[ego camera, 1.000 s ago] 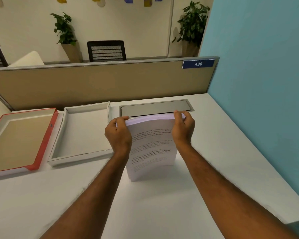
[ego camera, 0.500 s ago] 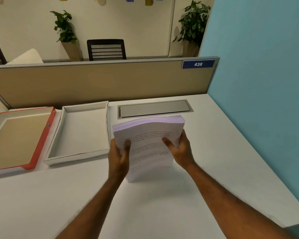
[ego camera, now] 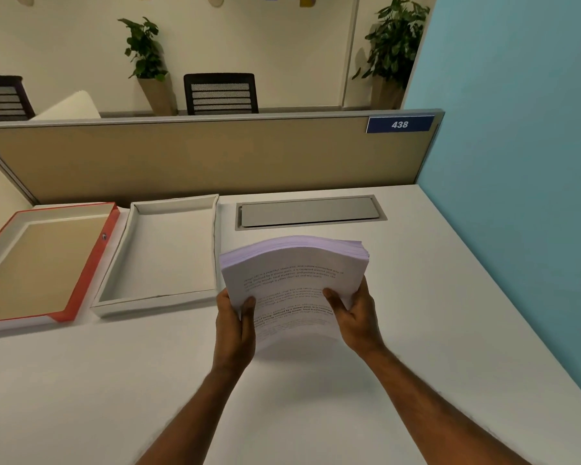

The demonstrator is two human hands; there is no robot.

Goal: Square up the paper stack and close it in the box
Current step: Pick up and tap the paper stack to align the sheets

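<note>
paper stack (ego camera: pixel 292 290): pinched in left grip (ego camera: pixel 233 325) and right grip (ego camera: pixel 356 317) | white box (ego camera: pixel 161 305): empty

We note a white worktop (ego camera: pixel 416 330), a white box tray (ego camera: pixel 168 300) resting open toward its far left, a red-edged lid (ego camera: pixel 81 280) lying inside-up just beside that tray, a grey cable hatch (ego camera: pixel 307 212) set flush near the worktop's far edge.

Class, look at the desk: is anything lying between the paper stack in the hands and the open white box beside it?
Nothing visible. Only bare desk separates the paper stack from the empty white box on its left.
</note>
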